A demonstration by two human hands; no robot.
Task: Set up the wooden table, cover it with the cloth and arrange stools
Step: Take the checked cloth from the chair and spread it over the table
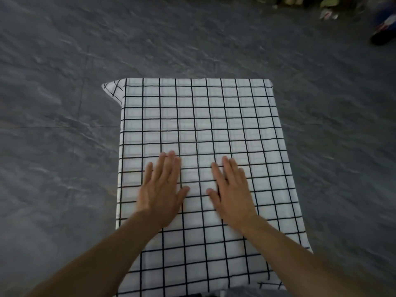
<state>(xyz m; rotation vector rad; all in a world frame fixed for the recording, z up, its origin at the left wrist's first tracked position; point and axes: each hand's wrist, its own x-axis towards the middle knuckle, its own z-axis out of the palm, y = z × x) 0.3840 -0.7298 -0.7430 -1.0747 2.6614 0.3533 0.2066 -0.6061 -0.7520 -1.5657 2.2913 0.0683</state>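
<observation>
Indoor room, grey stone-tile floor [64,125]

The light is dim and even, with no hard shadows under my arms. The white cloth [203,129] is the brightest area, without glare. The grey floor [53,103] smears with motion blur toward the edges, and the clutter [327,9] at the top right is unreadable.

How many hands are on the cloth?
2: the left hand and the right hand lie flat, side by side, near the middle of the cloth.
</observation>
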